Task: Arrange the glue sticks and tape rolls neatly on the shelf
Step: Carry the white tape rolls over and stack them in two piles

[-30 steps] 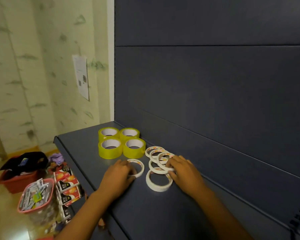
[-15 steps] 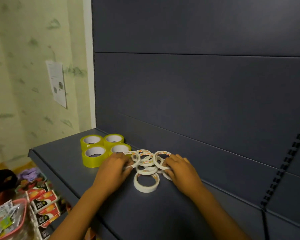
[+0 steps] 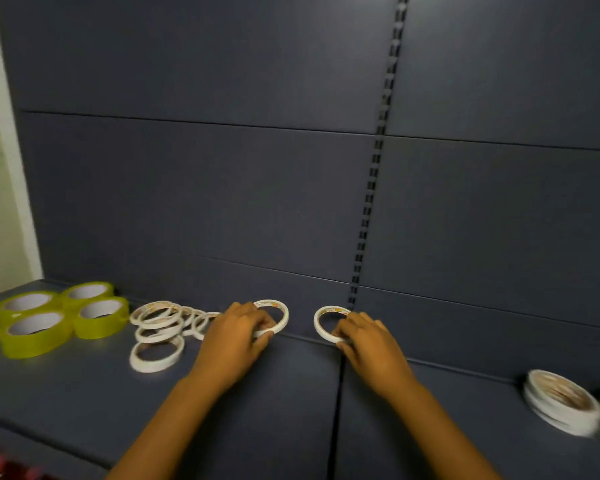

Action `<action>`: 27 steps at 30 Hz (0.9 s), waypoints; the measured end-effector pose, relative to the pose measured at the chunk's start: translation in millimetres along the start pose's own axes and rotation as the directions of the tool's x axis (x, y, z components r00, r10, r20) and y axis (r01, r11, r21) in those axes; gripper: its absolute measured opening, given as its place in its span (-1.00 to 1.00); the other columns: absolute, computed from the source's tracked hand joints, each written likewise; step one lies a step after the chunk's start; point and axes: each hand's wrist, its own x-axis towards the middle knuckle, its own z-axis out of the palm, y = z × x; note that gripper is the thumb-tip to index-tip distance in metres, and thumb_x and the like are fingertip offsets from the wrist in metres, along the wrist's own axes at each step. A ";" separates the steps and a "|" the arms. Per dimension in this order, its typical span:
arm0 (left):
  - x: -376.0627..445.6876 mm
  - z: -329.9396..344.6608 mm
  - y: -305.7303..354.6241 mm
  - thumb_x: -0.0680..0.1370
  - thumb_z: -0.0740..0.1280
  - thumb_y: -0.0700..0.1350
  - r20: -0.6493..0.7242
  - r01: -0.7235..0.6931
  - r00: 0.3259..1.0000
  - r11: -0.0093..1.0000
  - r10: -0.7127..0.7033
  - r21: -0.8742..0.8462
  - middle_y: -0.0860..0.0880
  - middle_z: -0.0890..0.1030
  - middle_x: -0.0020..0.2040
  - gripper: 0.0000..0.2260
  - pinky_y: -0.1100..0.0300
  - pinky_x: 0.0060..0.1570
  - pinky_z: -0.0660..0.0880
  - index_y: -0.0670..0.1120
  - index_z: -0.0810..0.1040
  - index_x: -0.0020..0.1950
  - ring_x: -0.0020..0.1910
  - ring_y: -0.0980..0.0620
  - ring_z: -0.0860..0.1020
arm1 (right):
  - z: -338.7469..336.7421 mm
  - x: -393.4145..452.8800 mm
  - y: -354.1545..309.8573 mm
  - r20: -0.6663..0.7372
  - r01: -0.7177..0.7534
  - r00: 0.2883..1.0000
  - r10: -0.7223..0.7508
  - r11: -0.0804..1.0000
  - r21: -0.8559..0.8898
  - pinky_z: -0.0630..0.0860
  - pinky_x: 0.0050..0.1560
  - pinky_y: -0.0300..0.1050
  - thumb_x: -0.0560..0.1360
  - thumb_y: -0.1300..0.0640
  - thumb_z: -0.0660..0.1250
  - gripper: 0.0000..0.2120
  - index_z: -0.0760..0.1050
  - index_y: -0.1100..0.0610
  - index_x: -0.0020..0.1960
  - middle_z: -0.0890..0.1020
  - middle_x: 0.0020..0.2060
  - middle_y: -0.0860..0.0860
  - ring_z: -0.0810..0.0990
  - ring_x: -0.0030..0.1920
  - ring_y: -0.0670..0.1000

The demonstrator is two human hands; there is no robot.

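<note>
Shelf (image 3: 84, 403), dark grey. Left hand (image 3: 234, 336) grips thin white tape roll (image 3: 272, 317); right hand (image 3: 369, 337) pinches another white roll (image 3: 324, 320). Loose white rolls (image 3: 158, 329) left; four yellow tape rolls (image 3: 59, 315) far left.

Two bare forearms come into the picture from the bottom edge, and each one ends in a bare hand. The left hand (image 3: 234, 336) and the right hand (image 3: 369, 337) have no glove, no ring and no bracelet that I can see. There is no watch on either wrist. No sleeve shows anywhere; the arms are uncovered as far as the frame reaches, so any clothing is out of view. The fingers (image 3: 347, 329) are short and rounded, and the nails are too blurred to describe. No marks or tattoos are visible.
</note>
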 end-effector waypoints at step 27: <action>25.8 227.7 366.9 0.48 0.21 0.08 0.004 -0.319 0.943 0.910 0.332 -0.266 0.15 0.53 -0.03 -0.80 0.11 -0.11 0.42 0.07 0.56 -0.03 -0.03 0.06 0.45 | -141.7 -291.5 265.7 -0.328 -0.467 0.858 0.394 0.865 -0.184 0.37 -0.11 -0.13 0.48 0.22 0.36 -0.86 0.47 0.04 -0.01 0.52 0.00 -0.07 0.45 -0.01 0.03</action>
